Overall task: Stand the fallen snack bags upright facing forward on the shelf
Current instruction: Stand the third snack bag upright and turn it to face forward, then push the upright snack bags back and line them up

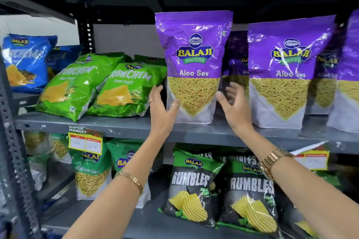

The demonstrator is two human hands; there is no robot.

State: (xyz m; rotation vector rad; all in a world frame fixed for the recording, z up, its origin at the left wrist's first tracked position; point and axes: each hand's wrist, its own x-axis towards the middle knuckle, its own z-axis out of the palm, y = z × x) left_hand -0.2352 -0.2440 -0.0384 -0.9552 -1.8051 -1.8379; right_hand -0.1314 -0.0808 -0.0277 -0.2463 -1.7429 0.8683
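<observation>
A purple Aloo Sev bag (193,64) stands upright and faces forward on the grey middle shelf (126,126). My left hand (163,106) is at its lower left edge, fingers spread, thumb touching the bag's front. My right hand (236,106) is open just to the bag's right, a small gap between palm and bag. Two green Crunchem bags (68,85) (126,89) lean back to the left of the purple bag.
More Aloo Sev bags (281,72) stand at the right. Blue Crunchem bags (25,62) sit at the far left. Below are Rumbles bags (192,190), Ratlami Sev bags (91,172) and yellow price tags (85,141). A perforated upright post (11,141) runs down the left.
</observation>
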